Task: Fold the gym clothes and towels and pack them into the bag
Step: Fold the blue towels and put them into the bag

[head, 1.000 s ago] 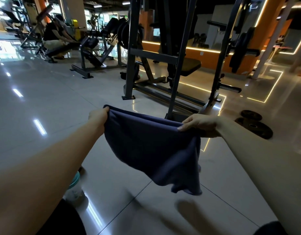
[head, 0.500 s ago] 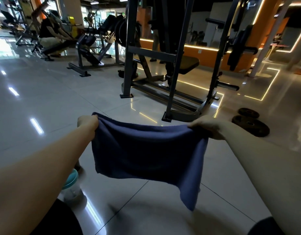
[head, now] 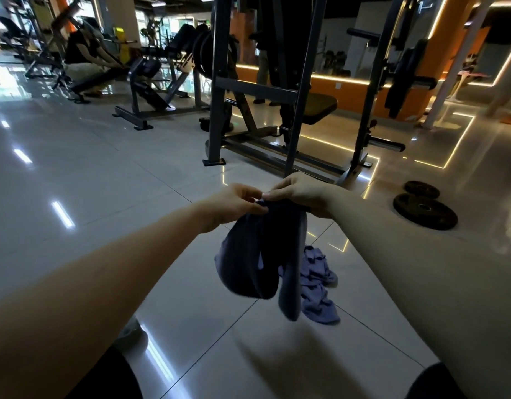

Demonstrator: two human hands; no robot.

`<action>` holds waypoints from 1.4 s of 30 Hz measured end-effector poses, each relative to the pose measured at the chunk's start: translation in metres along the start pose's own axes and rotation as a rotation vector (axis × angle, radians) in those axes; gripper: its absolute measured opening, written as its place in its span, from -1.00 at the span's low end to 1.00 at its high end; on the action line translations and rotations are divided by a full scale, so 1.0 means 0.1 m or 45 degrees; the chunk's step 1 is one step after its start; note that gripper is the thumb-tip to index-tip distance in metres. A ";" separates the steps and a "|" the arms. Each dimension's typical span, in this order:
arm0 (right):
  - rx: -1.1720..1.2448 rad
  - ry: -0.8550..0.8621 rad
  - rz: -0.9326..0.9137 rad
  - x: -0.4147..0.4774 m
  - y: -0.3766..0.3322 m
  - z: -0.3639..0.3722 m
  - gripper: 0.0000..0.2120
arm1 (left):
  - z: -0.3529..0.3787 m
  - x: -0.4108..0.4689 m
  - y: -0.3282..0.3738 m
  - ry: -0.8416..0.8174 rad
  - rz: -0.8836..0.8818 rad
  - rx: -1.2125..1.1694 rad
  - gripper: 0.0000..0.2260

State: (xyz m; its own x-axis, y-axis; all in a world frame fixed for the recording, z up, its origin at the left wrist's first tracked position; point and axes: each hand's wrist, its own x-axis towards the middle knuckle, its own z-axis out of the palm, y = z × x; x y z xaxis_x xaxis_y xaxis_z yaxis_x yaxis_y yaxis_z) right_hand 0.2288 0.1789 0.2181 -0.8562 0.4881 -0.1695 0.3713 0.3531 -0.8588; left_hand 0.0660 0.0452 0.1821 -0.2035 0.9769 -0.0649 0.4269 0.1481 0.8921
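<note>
**While Corner Is Meeting Corner, a Half-Fold Is Taking Shape**

Because a half-fold needs one corner laid on the other, the person is holding the left hand (head: 237, 201) and the right hand (head: 298, 194) close together out in front. Each is pinching the top edge of the dark blue towel (head: 257, 254). Holding it up in the air is letting its own weight pull the layers straight, which is probably why it is not lying on the floor (head: 119, 182). The towel is hanging doubled beneath the hands. Its long axis is running top to bottom, from the pinched edge down to a rounded loop, and one loose end on the right is pointing at the tiles a little lower. A paler crumpled cloth (head: 317, 280) is lying on the floor just behind it, seemingly waiting its turn. No bag is showing in view.
</note>
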 end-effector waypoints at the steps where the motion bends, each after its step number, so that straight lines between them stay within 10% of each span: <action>1: -0.008 -0.015 -0.006 0.00 0.01 0.01 -0.80 | 0.00 0.00 -0.03 0.011 0.000 0.022 -0.78; 19: -0.125 -0.164 0.310 -0.27 0.43 -0.32 -0.79 | -0.66 -0.20 -0.86 0.634 -0.394 0.166 -0.87; 29: -0.110 0.165 0.303 -0.27 0.66 -0.44 -0.79 | -0.70 -0.21 -0.94 0.618 -0.387 0.142 -0.88; 35: 0.370 0.332 0.052 -0.34 0.47 -0.49 -0.86 | -0.69 -0.26 -0.85 0.134 -0.405 0.148 -0.90; 38: 0.542 0.212 -0.041 -0.40 0.22 -0.55 -0.81 | -0.71 -0.29 -0.78 -0.203 -0.451 0.167 -0.78; 42: 0.298 -0.351 -0.087 -0.49 -0.18 -0.53 -0.81 | -0.69 -0.25 -0.65 0.047 -0.272 0.349 -0.77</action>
State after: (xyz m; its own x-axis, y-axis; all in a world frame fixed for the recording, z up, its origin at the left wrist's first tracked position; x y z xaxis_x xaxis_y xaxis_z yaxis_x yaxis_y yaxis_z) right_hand 0.2834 0.1911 0.2678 -0.9528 0.2250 -0.2041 0.2445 0.1696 -0.9547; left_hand -0.0178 0.0009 0.1571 -0.3438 0.9137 -0.2165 0.5910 0.3897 0.7063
